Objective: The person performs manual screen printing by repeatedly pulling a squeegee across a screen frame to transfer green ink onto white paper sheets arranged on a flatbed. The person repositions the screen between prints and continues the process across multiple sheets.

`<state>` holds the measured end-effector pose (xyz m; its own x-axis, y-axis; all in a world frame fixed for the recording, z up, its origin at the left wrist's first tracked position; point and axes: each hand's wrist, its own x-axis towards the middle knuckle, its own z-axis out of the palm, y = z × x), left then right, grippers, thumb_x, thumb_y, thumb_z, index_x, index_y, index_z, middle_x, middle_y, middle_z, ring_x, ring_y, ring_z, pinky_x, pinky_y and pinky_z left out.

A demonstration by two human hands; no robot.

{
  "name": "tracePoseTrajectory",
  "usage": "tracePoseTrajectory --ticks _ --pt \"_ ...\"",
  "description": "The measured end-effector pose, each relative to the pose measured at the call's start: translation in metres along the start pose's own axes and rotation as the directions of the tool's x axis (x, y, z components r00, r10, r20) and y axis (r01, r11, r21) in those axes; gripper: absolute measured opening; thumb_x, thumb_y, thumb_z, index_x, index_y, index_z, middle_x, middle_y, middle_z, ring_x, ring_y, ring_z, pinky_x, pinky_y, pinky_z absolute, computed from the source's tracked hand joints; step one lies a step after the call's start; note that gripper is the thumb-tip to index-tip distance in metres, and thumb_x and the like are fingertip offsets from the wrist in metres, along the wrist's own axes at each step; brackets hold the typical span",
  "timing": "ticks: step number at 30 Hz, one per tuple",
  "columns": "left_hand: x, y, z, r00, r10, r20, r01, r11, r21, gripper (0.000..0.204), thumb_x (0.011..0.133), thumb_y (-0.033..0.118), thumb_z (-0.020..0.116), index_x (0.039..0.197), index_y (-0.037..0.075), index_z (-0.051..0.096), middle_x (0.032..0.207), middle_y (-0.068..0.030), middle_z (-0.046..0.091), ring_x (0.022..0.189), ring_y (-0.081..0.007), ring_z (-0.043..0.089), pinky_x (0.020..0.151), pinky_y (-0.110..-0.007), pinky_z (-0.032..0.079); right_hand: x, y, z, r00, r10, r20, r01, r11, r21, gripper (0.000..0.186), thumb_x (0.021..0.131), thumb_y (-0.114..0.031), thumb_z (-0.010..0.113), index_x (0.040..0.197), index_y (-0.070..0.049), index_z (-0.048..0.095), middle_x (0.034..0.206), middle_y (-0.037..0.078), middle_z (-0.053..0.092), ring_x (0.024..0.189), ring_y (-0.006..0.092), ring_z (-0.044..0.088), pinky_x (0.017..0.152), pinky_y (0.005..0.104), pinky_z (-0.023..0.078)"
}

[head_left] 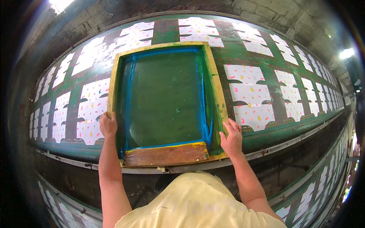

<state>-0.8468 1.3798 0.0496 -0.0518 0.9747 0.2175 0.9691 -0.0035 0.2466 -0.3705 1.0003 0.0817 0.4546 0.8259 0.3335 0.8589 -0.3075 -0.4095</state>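
A screen printing frame [167,98] lies flat on the long green table in front of me. Its wooden border is yellow, its mesh dark green, with blue lining along the inner edges. A brown wooden board [167,154] sits across its near end. The frame's left side is gripped by my left hand [108,124], fingers curled over the edge. At the right side, near the lower corner, my right hand [232,137] holds the rim between thumb and slightly spread fingers. White cut fabric pieces [251,97] with small coloured prints lie to both sides of the frame.
The green table [224,53] carries rows of more white pieces [199,30] along its far side. A metal rail [262,152] runs along its near edge. Behind me stands another table with white pieces [304,199]. A block wall [262,11] rises at the far side.
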Motion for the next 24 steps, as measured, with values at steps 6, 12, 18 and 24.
tracePoseTrajectory --ticks 6,12,18,24 --pt "0.012 0.002 -0.001 0.992 -0.087 0.090 0.088 0.996 -0.012 0.051 0.110 0.048 0.074 0.119 -0.002 0.075 0.121 -0.0241 0.074 0.117 -0.0469 0.071 0.103 -0.057 0.056 0.047 0.028 0.030 0.938 0.275 0.210 -0.301 0.949 0.100 0.085 0.091 -0.012 0.093 0.167 -0.005 0.054 0.154 0.027 0.068 0.143 0.0471 0.064 0.125 0.0573 0.049" --pt "0.012 -0.015 0.009 1.000 0.005 0.017 -0.002 0.989 -0.146 0.044 0.099 0.034 0.087 0.115 -0.004 0.072 0.114 -0.0230 0.073 0.112 -0.0466 0.070 0.099 -0.056 0.056 0.077 0.018 0.045 0.903 0.376 0.205 -0.383 0.924 -0.010 0.092 0.088 -0.007 0.093 0.170 -0.009 0.051 0.147 0.025 0.072 0.139 0.0463 0.067 0.118 0.0567 0.055" --pt "0.017 -0.033 0.013 0.999 -0.014 0.040 0.026 0.946 -0.322 0.034 0.080 0.014 0.085 0.106 -0.005 0.073 0.102 -0.0208 0.072 0.098 -0.0405 0.070 0.090 -0.050 0.056 0.086 0.018 0.049 0.870 0.453 0.195 -0.476 0.874 0.093 0.082 0.086 0.002 0.087 0.163 -0.009 0.062 0.128 0.019 0.077 0.120 0.0318 0.077 0.101 0.0446 0.061" --pt "0.038 -0.044 0.010 0.960 -0.137 0.243 0.250 0.812 -0.527 0.022 0.076 0.007 0.084 0.092 -0.002 0.073 0.079 -0.0024 0.066 0.071 -0.0164 0.060 0.066 -0.036 0.050 0.092 0.010 0.012 0.969 0.242 0.054 -0.247 0.961 0.123 0.075 0.083 -0.009 0.088 0.155 -0.015 0.068 0.132 0.020 0.077 0.125 0.0440 0.072 0.106 0.0554 0.059"
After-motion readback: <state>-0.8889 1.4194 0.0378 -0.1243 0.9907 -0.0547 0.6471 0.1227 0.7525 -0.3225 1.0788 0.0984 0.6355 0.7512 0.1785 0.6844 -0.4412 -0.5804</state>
